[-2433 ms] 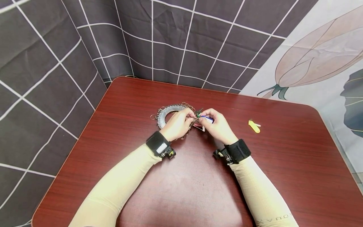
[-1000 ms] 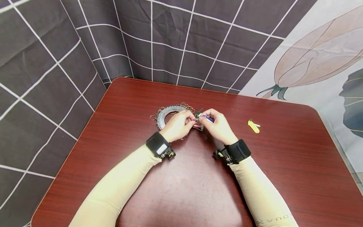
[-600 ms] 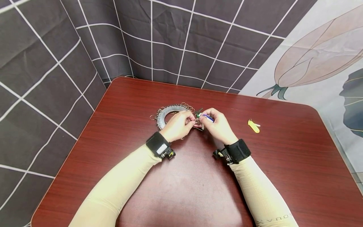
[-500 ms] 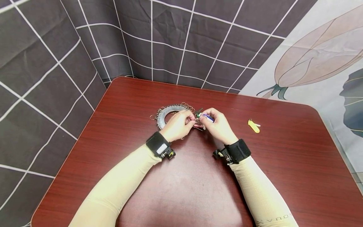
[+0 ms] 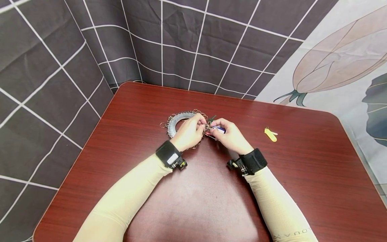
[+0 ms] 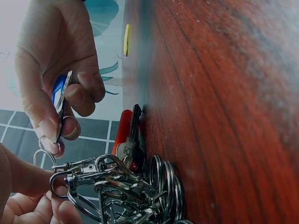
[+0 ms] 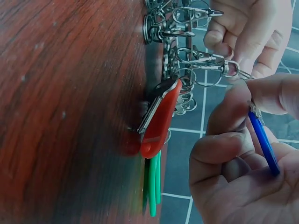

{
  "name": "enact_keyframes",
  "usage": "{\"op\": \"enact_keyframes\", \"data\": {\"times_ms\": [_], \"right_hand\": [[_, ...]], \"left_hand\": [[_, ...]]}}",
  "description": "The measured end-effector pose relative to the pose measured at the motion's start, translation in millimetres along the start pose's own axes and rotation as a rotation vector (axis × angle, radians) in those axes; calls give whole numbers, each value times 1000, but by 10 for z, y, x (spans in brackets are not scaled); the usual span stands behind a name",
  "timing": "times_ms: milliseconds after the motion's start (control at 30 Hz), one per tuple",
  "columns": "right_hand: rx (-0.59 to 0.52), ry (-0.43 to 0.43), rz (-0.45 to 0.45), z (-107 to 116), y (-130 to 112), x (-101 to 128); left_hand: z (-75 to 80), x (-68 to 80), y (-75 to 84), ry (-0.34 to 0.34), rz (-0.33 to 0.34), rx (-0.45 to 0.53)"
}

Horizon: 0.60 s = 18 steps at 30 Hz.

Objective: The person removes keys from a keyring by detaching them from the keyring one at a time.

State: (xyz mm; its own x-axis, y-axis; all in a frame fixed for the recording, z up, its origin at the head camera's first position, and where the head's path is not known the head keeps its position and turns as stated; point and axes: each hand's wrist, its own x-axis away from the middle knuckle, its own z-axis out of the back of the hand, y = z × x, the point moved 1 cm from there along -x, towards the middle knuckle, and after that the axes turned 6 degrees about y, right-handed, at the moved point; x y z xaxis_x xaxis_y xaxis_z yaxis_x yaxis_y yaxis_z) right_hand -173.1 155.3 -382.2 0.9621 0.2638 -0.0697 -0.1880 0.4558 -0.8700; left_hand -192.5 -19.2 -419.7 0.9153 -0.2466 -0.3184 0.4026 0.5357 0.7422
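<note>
**Blue key tag held at the big ring of clasps**

The blue key tag (image 7: 264,140) is in the right hand (image 5: 231,137), pinched between thumb and forefinger, with the other fingers curled under it. It is above the table (image 5: 302,174), near the far middle part. The small split ring (image 6: 46,156) of the tag hangs at the fingertips, just beside a metal clasp (image 7: 208,58). The left hand (image 5: 188,132) pinches this clasp with curled fingers; whether the split ring touches the clasp, I cannot tell.

The clasp belongs to a large key ring (image 5: 178,118) that lies on the table, loaded with many small rings and clasps. A red key tag (image 7: 161,119) and a green key tag (image 7: 152,186) hang from this bundle and rest on the wood. A yellow key tag (image 5: 270,134) lies alone on the table, well apart to the right of both hands. Both wrists wear black straps.
</note>
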Motion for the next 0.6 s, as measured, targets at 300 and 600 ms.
{"op": "enact_keyframes", "data": {"times_ms": [300,600], "right_hand": [[2,17,24,2,9,2],[-14,72,21,3,23,-6]], "left_hand": [[-11,-1,-12,-12,14,4],[18,2,29,-47,-9,-7]]}}
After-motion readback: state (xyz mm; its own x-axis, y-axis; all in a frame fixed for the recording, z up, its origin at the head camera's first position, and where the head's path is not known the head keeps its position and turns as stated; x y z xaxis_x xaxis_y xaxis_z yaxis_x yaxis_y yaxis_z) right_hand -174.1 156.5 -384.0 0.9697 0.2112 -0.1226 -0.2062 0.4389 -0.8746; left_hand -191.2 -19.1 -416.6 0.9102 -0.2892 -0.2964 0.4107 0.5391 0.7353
